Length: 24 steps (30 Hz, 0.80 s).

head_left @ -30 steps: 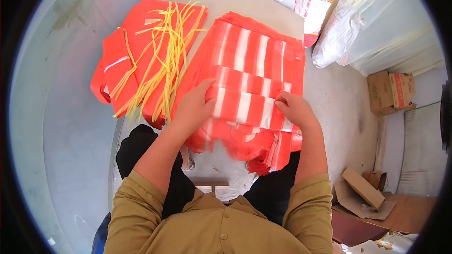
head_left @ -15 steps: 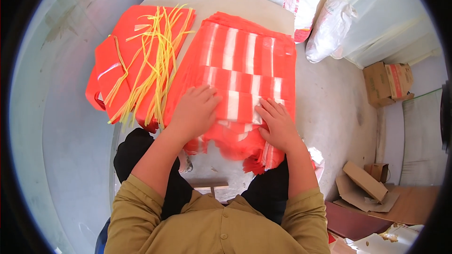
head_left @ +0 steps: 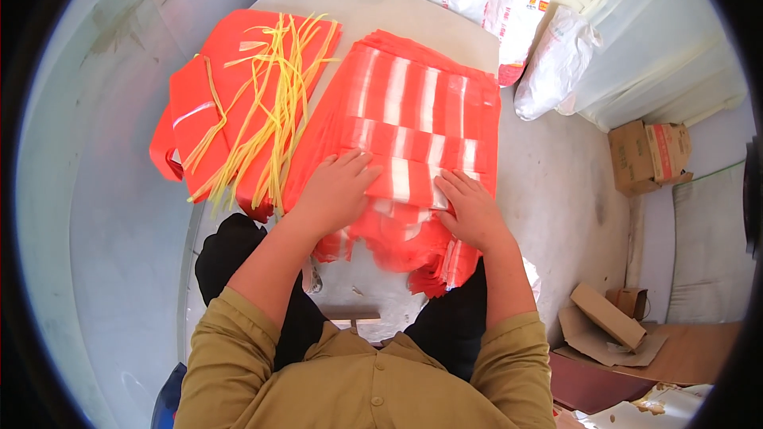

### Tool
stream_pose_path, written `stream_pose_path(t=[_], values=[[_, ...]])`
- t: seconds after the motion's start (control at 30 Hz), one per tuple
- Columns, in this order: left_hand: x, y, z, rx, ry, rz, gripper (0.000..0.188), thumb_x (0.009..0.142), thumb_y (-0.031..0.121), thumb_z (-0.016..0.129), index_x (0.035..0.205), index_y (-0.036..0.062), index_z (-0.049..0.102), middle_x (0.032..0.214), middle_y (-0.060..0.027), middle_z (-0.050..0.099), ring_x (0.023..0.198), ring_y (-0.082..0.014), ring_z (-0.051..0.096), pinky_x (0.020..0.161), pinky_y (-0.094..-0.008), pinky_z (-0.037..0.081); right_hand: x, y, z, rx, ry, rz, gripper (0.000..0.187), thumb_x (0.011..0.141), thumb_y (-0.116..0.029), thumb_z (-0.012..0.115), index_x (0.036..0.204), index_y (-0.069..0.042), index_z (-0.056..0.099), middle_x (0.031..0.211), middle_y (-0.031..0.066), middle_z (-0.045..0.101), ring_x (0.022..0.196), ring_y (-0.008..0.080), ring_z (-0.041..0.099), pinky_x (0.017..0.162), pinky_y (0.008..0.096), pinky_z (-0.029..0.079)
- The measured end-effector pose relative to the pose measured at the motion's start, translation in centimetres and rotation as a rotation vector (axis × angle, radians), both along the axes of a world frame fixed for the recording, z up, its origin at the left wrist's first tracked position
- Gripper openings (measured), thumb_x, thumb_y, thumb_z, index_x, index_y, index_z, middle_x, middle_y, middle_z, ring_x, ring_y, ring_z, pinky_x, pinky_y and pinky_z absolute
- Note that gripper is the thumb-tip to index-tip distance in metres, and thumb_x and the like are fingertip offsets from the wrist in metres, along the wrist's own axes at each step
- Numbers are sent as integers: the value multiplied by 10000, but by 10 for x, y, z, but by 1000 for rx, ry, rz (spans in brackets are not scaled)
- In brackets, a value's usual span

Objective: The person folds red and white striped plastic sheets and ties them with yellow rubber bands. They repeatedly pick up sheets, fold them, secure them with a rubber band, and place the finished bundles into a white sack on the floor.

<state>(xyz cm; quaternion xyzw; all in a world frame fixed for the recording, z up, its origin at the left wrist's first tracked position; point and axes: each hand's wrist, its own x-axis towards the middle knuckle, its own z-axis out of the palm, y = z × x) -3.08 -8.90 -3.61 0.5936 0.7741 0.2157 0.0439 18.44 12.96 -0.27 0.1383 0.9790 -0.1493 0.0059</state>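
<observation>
A thick stack of thin red plastic bags with white stripes [head_left: 427, 99] lies in front of me. Its near end hangs crumpled over the table edge above my lap. My left hand [head_left: 338, 189] rests on the stack's left side, fingers extended and palm down. Flat on the right side lies my right hand [head_left: 469, 205], its fingers also stretched out. Between the two hands a folded striped layer of the bags is visible. Neither hand is closed round anything.
To the left lie folded red sheets [head_left: 187, 94] with loose yellow strips [head_left: 274, 115] on top. White sacks [head_left: 520, 12] stand beyond the round grey table [head_left: 342, 0]. A cardboard box [head_left: 648, 155] sits at the right wall; opened cardboard [head_left: 608, 326] lies lower right.
The whole view has shifted slightly, so the far things sit a little lower. Both hands stay flat on the bags in nearly the same places.
</observation>
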Motion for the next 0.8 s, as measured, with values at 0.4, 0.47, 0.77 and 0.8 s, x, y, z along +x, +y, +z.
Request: stream_pose_path(t=[0.4, 0.47, 0.77, 0.8], values=[[-9, 2, 4, 93, -133, -21, 438, 892, 101, 646, 1325, 40, 650, 1422, -166, 628, 1372, -346, 553, 1128, -473, 450, -21, -18, -3, 45, 132, 37, 564, 859, -124, 723, 1407, -68, 602, 1504, 154, 576, 1382, 373, 537, 1135, 465, 459], [-10, 0, 4, 102, -118, -32, 442, 873, 69, 656, 1314, 38, 654, 1407, -162, 640, 1366, -341, 560, 1124, -471, 454, -23, -16, -14, 80, 145, 30, 573, 835, -74, 728, 1396, -70, 612, 1482, 147, 596, 1369, 363, 551, 1122, 455, 471], [-23, -7, 3, 159, -92, -11, 359, 818, 18, 700, 1177, 45, 700, 1231, -162, 719, 1253, -359, 628, 1017, -472, 504, -1, 10, -6, 125, 79, -73, 536, 822, 33, 631, 1333, -120, 684, 1368, 104, 679, 1306, 331, 599, 1063, 425, 509], [-22, -8, 10, 102, -145, 21, 317, 839, 45, 701, 1156, 50, 703, 1177, -167, 726, 1196, -362, 647, 972, -471, 515, 0, 7, 7, 55, 56, -110, 504, 836, 13, 631, 1316, -127, 693, 1315, 115, 701, 1250, 337, 629, 1022, 422, 527]])
